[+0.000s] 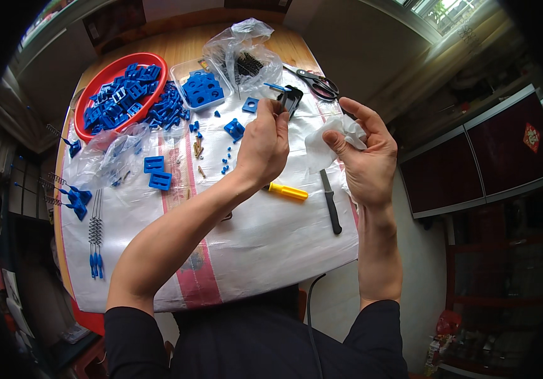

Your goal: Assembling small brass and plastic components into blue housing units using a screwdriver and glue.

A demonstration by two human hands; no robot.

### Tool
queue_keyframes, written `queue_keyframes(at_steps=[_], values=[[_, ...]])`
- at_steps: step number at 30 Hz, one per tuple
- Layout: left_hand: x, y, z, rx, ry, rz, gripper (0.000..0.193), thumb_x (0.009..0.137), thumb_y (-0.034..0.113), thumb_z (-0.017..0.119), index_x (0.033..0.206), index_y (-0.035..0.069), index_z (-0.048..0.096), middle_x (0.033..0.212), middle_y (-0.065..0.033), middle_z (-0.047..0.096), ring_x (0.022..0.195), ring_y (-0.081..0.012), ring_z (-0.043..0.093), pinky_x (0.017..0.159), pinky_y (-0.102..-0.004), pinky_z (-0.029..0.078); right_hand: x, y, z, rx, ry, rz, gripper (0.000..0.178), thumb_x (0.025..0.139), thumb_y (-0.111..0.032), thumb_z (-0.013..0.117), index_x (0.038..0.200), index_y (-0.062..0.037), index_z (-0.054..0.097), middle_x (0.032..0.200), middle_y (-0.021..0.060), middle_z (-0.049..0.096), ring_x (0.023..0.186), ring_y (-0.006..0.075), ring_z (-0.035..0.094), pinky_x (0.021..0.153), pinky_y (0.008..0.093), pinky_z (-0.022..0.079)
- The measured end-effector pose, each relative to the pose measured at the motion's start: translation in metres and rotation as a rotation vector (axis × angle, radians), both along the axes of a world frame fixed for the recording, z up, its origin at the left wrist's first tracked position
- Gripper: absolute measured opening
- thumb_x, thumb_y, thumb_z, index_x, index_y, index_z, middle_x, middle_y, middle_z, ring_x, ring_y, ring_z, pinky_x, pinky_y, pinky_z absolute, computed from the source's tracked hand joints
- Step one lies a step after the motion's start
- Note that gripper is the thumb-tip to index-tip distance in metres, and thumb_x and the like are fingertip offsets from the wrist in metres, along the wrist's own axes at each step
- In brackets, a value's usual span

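Black plastic part (pixel 291 99) pinched in my left hand (pixel 264 144), fingertips clenched on its lower edge, held above the table. My right hand (pixel 361 155) grips a crumpled white tissue (pixel 329 140), just beside the part. Below my left wrist: yellow-handled screwdriver (pixel 288 191). Under the tissue: black knife (pixel 331 202). Beyond my fingertips: scissors (pixel 317 83).
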State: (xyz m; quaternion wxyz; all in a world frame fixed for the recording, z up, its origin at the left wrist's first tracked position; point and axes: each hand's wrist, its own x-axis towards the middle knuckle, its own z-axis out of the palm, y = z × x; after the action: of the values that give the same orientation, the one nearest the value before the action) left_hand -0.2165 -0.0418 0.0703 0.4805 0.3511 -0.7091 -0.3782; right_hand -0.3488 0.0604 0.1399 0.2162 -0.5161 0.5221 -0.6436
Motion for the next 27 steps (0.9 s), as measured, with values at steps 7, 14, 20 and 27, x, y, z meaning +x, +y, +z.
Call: queue_keyframes(at_steps=[7,14,20,27], values=[[0.005,-0.003,-0.002,0.041,0.020,-0.039,0.023,0.109,0.016,0.052,0.119,-0.004,0.050,0.100,-0.0307,0.071,0.093,-0.0510,0.070,0.080,-0.0537,0.053,-0.023,0.004,0.005,-0.107,-0.252,-0.079,0.044,0.090,-0.007,0.084,0.129,-0.0003,0.066,0.100,0.0046,0.075,0.086,0.0073,0.068,0.074,0.0201,0.056],[0.008,-0.006,-0.008,0.020,0.023,0.014,0.025,0.110,0.018,0.053,0.119,-0.004,0.053,0.092,-0.0247,0.071,0.084,-0.0391,0.072,0.077,-0.0455,0.054,-0.034,0.007,0.000,-0.042,-0.088,-0.265,0.021,0.096,-0.019,0.080,0.101,-0.0024,0.068,0.079,-0.0008,0.069,0.062,0.0026,0.056,0.054,0.0193,0.045],[0.008,-0.006,-0.002,0.173,0.013,-0.033,0.024,0.110,0.017,0.052,0.119,-0.005,0.052,0.094,-0.0292,0.072,0.090,-0.0481,0.072,0.079,-0.0505,0.054,-0.028,0.019,-0.026,0.447,0.669,-0.075,0.055,0.083,-0.042,0.088,0.122,-0.0060,0.074,0.109,0.0159,0.070,0.090,0.0288,0.068,0.082,0.0410,0.056],[0.002,-0.009,-0.013,0.225,0.110,-0.060,0.025,0.112,0.020,0.051,0.120,-0.004,0.052,0.077,-0.0099,0.061,0.064,-0.0197,0.058,0.059,-0.0343,0.046,-0.006,0.027,-0.012,0.367,0.842,-0.213,0.060,0.077,-0.038,0.093,0.122,-0.0025,0.073,0.103,0.0137,0.070,0.088,0.0247,0.069,0.077,0.0381,0.058]])
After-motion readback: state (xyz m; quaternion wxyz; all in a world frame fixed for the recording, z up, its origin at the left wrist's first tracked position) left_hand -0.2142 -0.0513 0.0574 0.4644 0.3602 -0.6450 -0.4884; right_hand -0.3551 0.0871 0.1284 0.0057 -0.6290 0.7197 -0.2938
